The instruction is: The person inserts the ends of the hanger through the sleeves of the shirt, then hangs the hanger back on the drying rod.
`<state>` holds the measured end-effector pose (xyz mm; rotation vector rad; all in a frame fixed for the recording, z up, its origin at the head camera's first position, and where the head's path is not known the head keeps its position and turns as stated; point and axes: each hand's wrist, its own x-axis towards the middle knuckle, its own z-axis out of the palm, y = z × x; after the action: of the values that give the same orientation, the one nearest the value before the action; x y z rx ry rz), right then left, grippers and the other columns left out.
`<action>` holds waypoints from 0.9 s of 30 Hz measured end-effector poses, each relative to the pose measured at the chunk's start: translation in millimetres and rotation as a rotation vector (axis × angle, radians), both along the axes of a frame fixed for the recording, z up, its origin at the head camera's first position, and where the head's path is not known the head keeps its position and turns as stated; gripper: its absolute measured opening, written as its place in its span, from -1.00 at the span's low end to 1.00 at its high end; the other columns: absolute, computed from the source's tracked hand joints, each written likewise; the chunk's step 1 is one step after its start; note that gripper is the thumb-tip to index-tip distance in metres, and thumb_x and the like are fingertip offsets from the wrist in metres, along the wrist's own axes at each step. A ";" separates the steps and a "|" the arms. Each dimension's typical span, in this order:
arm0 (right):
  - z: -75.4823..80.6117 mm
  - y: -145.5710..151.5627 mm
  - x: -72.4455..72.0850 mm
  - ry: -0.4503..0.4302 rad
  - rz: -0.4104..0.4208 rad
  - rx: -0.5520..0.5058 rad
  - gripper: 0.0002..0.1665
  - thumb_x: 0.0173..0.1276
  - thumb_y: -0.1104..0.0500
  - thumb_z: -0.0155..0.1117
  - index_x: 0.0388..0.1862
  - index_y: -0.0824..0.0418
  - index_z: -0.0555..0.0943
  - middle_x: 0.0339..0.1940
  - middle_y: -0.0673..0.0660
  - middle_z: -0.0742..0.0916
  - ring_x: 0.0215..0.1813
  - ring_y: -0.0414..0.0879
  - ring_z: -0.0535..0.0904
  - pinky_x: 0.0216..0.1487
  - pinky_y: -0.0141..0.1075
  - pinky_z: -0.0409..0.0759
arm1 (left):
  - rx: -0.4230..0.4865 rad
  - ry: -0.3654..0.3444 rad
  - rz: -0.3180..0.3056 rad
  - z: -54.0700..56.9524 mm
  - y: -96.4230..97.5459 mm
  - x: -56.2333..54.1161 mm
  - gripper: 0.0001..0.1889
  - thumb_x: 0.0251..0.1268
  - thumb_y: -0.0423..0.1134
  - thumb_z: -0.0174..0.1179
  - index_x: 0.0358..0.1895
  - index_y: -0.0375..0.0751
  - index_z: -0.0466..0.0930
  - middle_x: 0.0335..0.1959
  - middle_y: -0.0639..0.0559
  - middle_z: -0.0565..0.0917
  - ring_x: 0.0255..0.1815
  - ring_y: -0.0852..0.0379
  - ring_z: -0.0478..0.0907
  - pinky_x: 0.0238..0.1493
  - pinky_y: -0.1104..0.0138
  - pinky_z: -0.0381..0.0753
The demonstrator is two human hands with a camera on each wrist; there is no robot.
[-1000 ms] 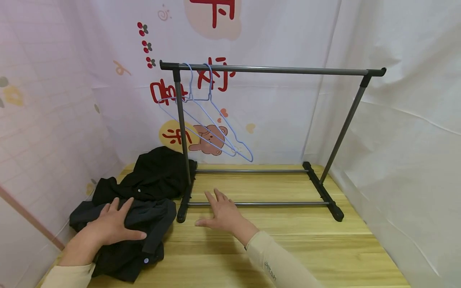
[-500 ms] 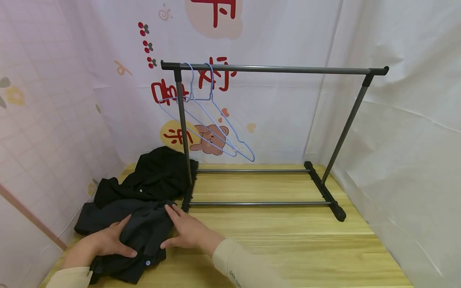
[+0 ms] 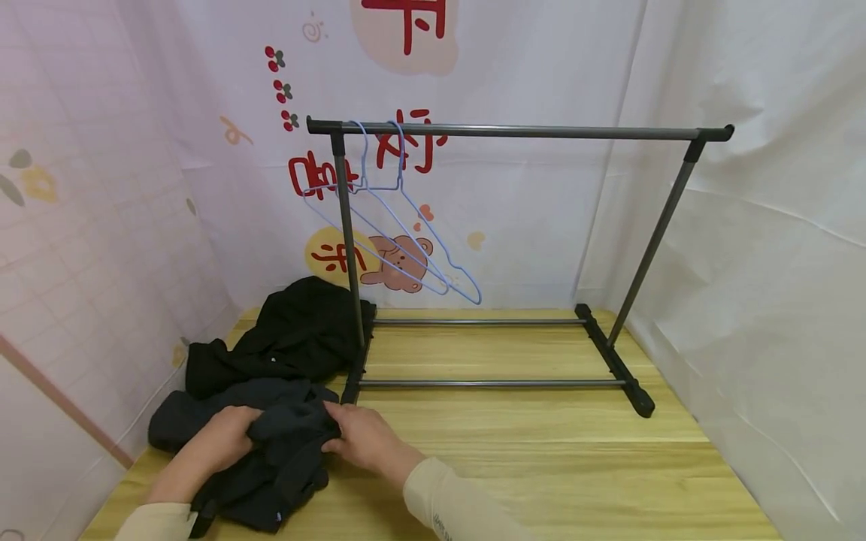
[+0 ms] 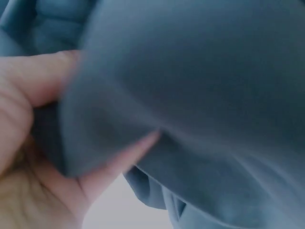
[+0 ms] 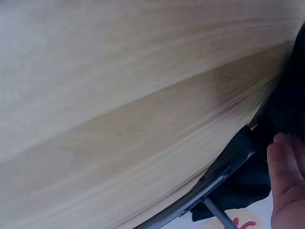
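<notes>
A dark grey buttoned shirt (image 3: 284,436) lies bunched on the table at the left, its cloth raised in folds between the hands. On its left side my left hand (image 3: 226,439) grips the fabric. In the left wrist view, that hand's thumb and fingers (image 4: 119,164) go round a fold of the cloth (image 4: 190,71). My right hand (image 3: 368,439) pinches the shirt's right edge between thumb and fingers. At the right border of the right wrist view, the same hand (image 5: 288,179) shows against dark cloth. A second, black garment (image 3: 298,330) lies crumpled just behind the grey one.
A metal clothes rack (image 3: 528,131) stands on the wooden table (image 3: 541,466), its left foot (image 3: 352,383) close beside the garments. Two blue wire hangers (image 3: 406,203) hang near the left end of its bar. Printed white cloth (image 3: 514,225) encloses the back and sides.
Both hands came down onto the grey shirt, the right one moving left to reach it. Their fingers then closed on the cloth, which is now bunched and lifted between them.
</notes>
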<state>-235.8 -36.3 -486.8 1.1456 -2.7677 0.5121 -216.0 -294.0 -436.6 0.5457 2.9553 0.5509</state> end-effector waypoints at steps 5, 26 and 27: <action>3.2 11.0 -2.0 0.105 0.061 -0.071 -0.84 0.38 0.04 0.37 -0.17 0.06 0.75 -0.28 -0.12 0.74 -0.21 -0.35 0.62 -0.14 -0.56 0.49 | 0.062 0.071 -0.045 6.5 11.6 3.9 -0.53 -0.08 -0.72 0.19 -0.14 -0.15 0.75 -0.16 -0.08 0.73 -0.17 -0.08 0.67 -0.12 0.13 0.57; 73.1 164.4 23.2 0.279 -0.073 -0.560 -0.85 0.36 0.34 0.33 -0.12 0.20 0.66 -0.32 0.06 0.77 -0.37 -0.26 0.67 -0.38 -0.47 0.59 | 0.565 0.421 -0.188 49.1 169.0 -23.0 -0.71 0.17 -0.55 0.34 -0.45 -0.01 0.61 -0.47 0.22 0.60 -0.40 0.26 0.58 -0.34 0.32 0.50; 79.9 170.9 25.0 0.342 -0.081 -0.552 -0.83 0.33 0.36 0.35 -0.13 0.21 0.66 -0.32 0.06 0.76 -0.38 -0.25 0.67 -0.38 -0.45 0.60 | 0.603 0.423 -0.198 51.3 180.9 -26.5 -0.75 0.18 -0.53 0.35 -0.42 -0.03 0.64 -0.44 0.19 0.64 -0.36 0.23 0.61 -0.32 0.30 0.52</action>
<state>-210.9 134.6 -407.0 0.8842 -2.1711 0.8998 -242.5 -113.1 -385.3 1.1117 3.0101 1.4786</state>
